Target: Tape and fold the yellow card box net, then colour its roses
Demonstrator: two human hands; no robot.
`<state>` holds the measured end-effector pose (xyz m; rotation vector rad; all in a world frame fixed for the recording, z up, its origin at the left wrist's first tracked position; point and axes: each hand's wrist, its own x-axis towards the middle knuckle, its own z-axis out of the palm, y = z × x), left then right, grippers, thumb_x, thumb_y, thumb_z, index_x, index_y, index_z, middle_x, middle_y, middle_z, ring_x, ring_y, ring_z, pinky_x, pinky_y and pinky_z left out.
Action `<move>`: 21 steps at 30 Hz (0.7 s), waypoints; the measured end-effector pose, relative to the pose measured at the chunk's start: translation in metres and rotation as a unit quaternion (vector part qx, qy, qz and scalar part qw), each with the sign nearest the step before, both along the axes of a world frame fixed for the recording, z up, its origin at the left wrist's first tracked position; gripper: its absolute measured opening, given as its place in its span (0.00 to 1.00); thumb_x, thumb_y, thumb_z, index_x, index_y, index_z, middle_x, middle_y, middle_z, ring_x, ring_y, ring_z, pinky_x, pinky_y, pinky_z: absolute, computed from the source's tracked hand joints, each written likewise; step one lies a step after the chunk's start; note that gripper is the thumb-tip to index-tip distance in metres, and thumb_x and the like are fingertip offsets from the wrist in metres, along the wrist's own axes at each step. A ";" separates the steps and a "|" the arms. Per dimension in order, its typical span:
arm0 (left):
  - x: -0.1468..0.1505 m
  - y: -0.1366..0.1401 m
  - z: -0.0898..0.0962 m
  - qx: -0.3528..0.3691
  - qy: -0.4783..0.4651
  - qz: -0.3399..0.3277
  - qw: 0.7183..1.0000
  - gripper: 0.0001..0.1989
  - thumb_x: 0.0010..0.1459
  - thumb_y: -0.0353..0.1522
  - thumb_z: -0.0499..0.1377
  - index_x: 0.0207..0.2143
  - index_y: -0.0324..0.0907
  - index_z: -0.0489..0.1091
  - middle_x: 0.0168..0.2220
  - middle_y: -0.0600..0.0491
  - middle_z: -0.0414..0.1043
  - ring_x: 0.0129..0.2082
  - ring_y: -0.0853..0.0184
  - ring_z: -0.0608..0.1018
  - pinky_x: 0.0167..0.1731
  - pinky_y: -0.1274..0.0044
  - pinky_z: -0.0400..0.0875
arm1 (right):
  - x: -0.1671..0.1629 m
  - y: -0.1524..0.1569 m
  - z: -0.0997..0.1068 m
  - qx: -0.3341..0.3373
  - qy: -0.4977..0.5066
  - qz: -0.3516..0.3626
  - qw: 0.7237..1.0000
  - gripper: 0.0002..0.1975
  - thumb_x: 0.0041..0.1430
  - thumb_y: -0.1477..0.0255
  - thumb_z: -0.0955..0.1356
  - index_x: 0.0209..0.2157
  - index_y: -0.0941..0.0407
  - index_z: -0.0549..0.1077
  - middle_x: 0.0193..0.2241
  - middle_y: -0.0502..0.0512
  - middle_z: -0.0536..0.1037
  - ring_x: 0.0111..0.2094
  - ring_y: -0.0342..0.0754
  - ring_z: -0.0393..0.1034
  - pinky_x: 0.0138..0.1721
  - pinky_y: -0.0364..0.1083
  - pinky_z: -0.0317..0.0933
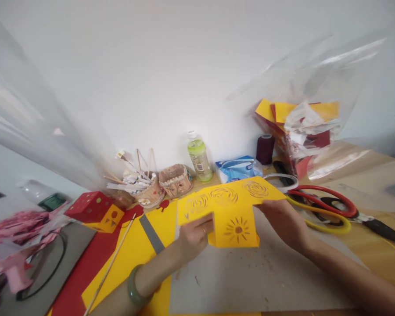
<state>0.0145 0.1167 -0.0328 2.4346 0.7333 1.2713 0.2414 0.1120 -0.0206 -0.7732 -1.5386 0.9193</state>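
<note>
A yellow card cut-out (pixel 224 215) is raised over the grey work mat (pixel 283 272). Swirl patterns cover its upper strip, a sun-like pattern marks its lower flap, and creases show along its folded edges. My left hand (pixel 197 230) grips its left underside, fingers curled beside the sun flap; a green bangle (pixel 136 285) circles that wrist. At the right end, my right hand (pixel 279 219) holds the strip from below, its fingers partly hidden by the card. More yellow card (pixel 164 272) lies flat at the left, with a thin wooden stick (pixel 113 259) across it.
A red-and-yellow box (pixel 92 208) and a pink glue gun (pixel 11 272) are at left. Behind stand two decorated pots (pixel 176 180), a bottle (pixel 199 158), a tissue pack (pixel 238 169) and a dark thread spool (pixel 265 149). Tape rolls (pixel 332 197) and scissors (pixel 382 228) lie right.
</note>
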 end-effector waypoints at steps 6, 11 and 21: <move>0.006 -0.005 0.017 -0.220 -0.111 0.090 0.965 0.15 0.57 0.40 0.55 0.30 0.37 0.73 0.26 0.51 0.75 0.27 0.66 0.77 0.28 0.77 0.71 | -0.006 -0.008 0.024 -0.073 -0.064 0.052 0.994 0.16 0.52 0.63 0.68 0.43 0.53 0.72 0.41 0.56 0.75 0.43 0.52 0.69 0.47 0.54 0.61; 0.009 -0.009 0.032 -0.426 -0.199 -0.065 0.880 0.26 0.41 0.39 0.67 0.43 0.39 0.68 0.41 0.46 0.74 0.39 0.62 0.76 0.38 0.74 0.71 | -0.018 -0.007 0.025 -0.174 0.031 0.010 0.984 0.16 0.49 0.65 0.70 0.40 0.55 0.69 0.27 0.49 0.73 0.29 0.44 0.70 0.34 0.46 0.66; 0.007 -0.004 0.045 -0.458 -0.198 -0.020 0.867 0.15 0.41 0.39 0.66 0.29 0.37 0.72 0.31 0.50 0.76 0.32 0.65 0.76 0.35 0.74 0.70 | -0.012 -0.008 0.028 -0.027 -0.137 -0.132 0.981 0.14 0.57 0.61 0.62 0.40 0.56 0.68 0.27 0.52 0.71 0.28 0.46 0.67 0.29 0.46 0.63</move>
